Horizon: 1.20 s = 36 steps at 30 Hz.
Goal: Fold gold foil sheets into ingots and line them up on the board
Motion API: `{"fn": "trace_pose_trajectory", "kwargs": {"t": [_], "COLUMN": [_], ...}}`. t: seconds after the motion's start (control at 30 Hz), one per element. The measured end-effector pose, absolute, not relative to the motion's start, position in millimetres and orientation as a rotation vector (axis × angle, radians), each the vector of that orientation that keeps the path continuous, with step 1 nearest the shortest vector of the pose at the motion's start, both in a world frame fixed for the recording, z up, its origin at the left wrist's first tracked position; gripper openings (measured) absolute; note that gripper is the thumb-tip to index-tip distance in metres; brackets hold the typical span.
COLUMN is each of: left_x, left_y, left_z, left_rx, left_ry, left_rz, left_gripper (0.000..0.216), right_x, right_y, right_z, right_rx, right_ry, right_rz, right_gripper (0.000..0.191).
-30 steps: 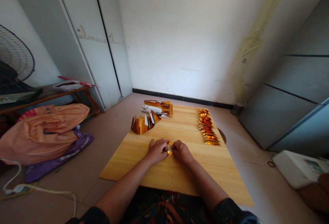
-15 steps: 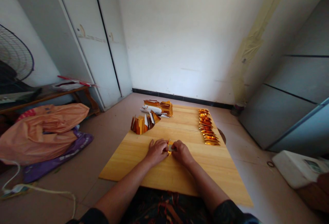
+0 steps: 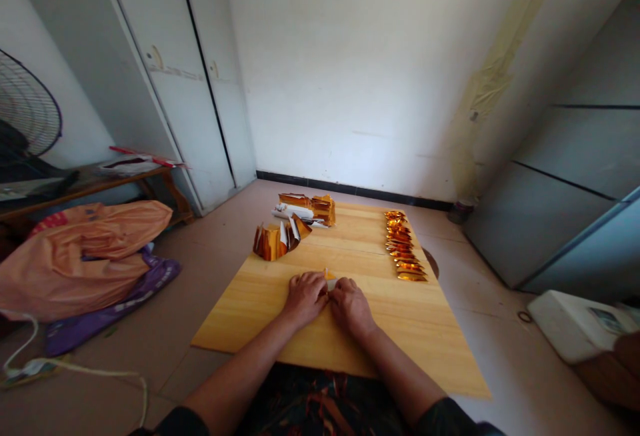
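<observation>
My left hand (image 3: 305,296) and my right hand (image 3: 350,303) rest side by side on a wooden board (image 3: 430,329), fingers curled and pressed together on a small piece of gold foil paper (image 3: 329,278). Only its upper corner shows between the knuckles. A row of folded gold foil pieces (image 3: 404,255) lies along the board's right side. A fanned bunch of gold foil sheets (image 3: 276,239) stands at the board's left, and a stack of gold foil paper (image 3: 310,209) sits behind it at the far edge.
The board lies on a tiled floor. An orange bag (image 3: 85,249) and purple cloth (image 3: 115,306) are on the left, near a fan (image 3: 25,123) and a low wooden table (image 3: 100,183). A white box (image 3: 575,326) sits at the right, by grey cabinets.
Both hands have drawn closer together and now cover most of the foil piece, which showed more between the fingers before. The view shifted slightly.
</observation>
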<state>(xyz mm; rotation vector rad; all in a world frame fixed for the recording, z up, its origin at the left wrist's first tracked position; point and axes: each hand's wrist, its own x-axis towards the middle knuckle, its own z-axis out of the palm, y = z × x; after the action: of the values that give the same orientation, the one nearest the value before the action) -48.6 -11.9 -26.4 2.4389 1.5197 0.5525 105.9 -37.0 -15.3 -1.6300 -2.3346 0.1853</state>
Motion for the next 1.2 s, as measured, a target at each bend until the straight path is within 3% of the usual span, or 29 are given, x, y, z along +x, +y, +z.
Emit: {"fn": "trace_pose_trajectory", "kwargs": {"t": [0.23, 0.6, 0.9, 1.2], "left_x": [-68, -64, -65, -59], "left_y": [3, 14, 24, 24], "left_z": [-20, -9, -13, -20], "left_rx": [2.448, 2.67, 2.865, 2.916], "left_ry": [1.401, 1.252, 1.156, 1.174], "left_rz": [0.455, 0.443, 0.414, 0.441], "left_gripper": [0.039, 0.019, 0.016, 0.021], "right_x": [103, 135, 134, 123], "right_y": [-40, -4, 10, -1], "right_z": [-6, 4, -2, -14], "right_rx": [-1.725, -1.585, -1.31, -1.583], "right_ry": [-2.449, -2.617, -2.84, -2.632], "right_rz": [0.047, 0.035, -0.131, -0.179], "right_gripper": [0.02, 0.019, 0.022, 0.024]}}
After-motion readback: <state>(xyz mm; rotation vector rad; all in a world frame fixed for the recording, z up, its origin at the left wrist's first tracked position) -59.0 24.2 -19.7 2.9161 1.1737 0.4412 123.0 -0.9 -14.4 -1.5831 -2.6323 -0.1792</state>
